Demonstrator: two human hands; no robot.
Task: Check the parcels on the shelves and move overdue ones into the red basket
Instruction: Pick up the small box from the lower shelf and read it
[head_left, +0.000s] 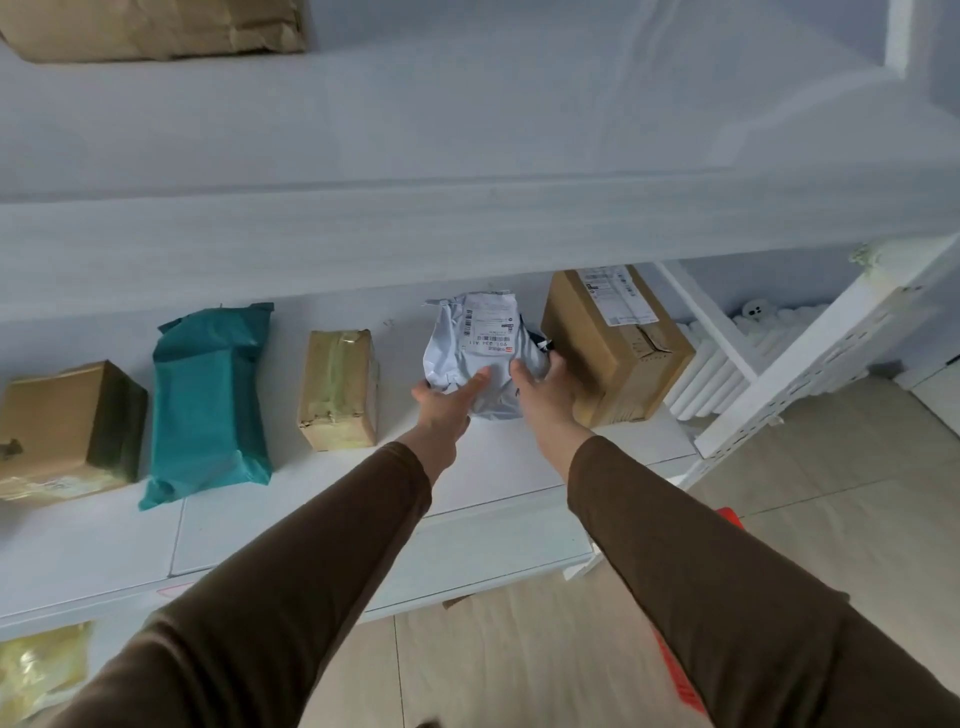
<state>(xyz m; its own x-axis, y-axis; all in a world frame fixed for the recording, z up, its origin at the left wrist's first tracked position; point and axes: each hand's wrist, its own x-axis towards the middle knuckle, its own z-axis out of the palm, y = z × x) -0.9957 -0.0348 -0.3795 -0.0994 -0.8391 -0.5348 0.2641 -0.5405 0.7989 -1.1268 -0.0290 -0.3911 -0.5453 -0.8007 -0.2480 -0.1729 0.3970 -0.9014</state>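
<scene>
Both arms reach onto the middle shelf (519, 457), sleeves brown. The left hand (447, 402) lies under the near left corner of the grey bag (483, 358), fingers straight along its face, thumb side touching the plastic. The right hand (540, 384) cups the bag's right side, thumb on the front and fingers wrapped behind, so it grips the bag.

The bag sits on the shelf between the taped box (340, 389) to its left and the big carton (613, 343) to its right. A bare strip of shelf separates it from the taped box; on the right the carton is just beside it, with the right fingers in the narrow gap. The board above (467, 223) overhangs the parcels' far ends. Bare shelf lies in front of the bag up to the near edge.

Further left lie the teal bag (208, 395) and a brown box (67, 426), each apart from its neighbour.

The bag's white label shows barcodes and a line of large characters, upside down, too blurred to read surely. The carton's top label is also unreadable.

Red basket (680, 675): only slivers show beside the right sleeve, on the floor below
</scene>
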